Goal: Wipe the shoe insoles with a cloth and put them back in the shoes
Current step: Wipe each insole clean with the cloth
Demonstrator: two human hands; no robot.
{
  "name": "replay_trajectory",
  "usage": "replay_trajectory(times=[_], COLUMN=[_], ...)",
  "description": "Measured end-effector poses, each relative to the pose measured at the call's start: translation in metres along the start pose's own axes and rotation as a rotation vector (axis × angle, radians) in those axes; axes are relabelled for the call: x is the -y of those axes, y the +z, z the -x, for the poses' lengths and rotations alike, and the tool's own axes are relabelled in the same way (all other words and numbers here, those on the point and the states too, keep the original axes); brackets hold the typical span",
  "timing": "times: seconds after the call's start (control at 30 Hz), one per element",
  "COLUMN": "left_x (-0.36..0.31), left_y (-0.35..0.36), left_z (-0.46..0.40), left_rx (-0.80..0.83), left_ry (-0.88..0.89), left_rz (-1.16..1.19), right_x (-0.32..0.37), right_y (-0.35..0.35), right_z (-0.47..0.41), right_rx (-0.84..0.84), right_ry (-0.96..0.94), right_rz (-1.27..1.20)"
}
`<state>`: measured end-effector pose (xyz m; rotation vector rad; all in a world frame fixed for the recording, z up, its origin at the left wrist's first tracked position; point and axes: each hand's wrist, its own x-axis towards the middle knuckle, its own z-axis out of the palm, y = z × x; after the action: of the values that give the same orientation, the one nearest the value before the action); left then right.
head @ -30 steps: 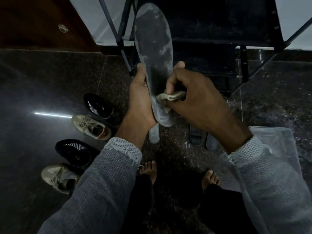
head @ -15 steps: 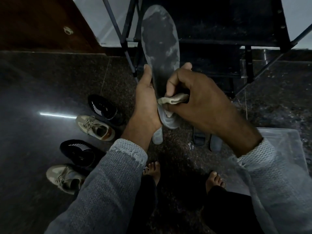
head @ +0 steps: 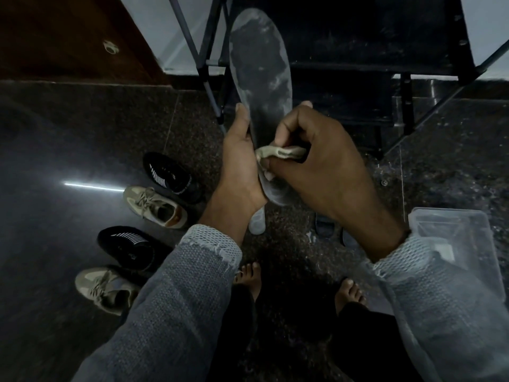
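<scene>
Dim, grainy, wide-angle edge warp

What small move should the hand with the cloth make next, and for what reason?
Probably the right hand should slide the cloth up toward the toe. The left hand holds the insole, the cloth sits near the heel end, and pale smears show higher up.

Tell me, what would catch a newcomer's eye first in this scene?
Most striking is the long grey insole held up mid-frame, gripped along its edge by the left hand while the right hand pinches a small beige cloth against its heel end. At lower left, four shoes sit in a row on the dark floor, black and tan alternating. A clear plastic tub lies at right.
</scene>
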<state>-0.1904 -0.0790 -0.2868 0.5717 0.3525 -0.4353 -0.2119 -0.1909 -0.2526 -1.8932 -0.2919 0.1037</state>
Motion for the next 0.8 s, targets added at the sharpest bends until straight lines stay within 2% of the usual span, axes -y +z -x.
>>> replay_trajectory(times=[0.07, 0.13, 0.2, 0.3, 0.37, 0.43, 0.5, 0.57, 0.63, 0.73, 0.8], left_x=[0.002, 0.003, 0.001, -0.002, -0.001, 0.001, 0.003, 0.004, 0.003, -0.001, 0.0], left_y=[0.001, 0.002, 0.001, 0.0, 0.0, 0.002, 0.004, 0.004, 0.003, 0.0, -0.001], left_z=[-0.001, 0.0, 0.001, 0.003, 0.002, 0.0, -0.001, -0.001, 0.0, 0.002, 0.001], left_rx=[-0.008, -0.019, -0.026, -0.032, -0.03, -0.031, -0.033, -0.039, -0.039, -0.025, -0.015], left_ry=[0.005, 0.012, 0.016, 0.01, 0.011, 0.022, 0.022, 0.022, 0.015, 0.004, 0.003], left_rz=[0.0, -0.008, -0.019, -0.015, -0.015, -0.012, -0.011, -0.019, -0.026, 0.0, -0.002], right_x=[-0.001, -0.001, 0.0, 0.003, 0.003, -0.001, -0.003, -0.004, -0.003, -0.001, -0.001], right_y=[0.007, 0.009, 0.002, -0.01, -0.011, -0.006, 0.002, 0.007, 0.003, -0.008, -0.012], right_z=[0.002, 0.002, 0.0, -0.003, -0.003, -0.001, 0.001, 0.001, 0.0, -0.003, -0.003], right_rx=[-0.114, -0.133, -0.047, 0.172, 0.196, 0.087, -0.066, -0.131, -0.076, 0.156, 0.199], right_ry=[-0.003, -0.009, -0.017, -0.024, -0.019, 0.004, 0.004, -0.01, -0.031, -0.043, -0.035], right_rz=[0.022, 0.036, 0.042, 0.075, 0.048, -0.014, 0.021, 0.056, 0.049, 0.06, 0.072])
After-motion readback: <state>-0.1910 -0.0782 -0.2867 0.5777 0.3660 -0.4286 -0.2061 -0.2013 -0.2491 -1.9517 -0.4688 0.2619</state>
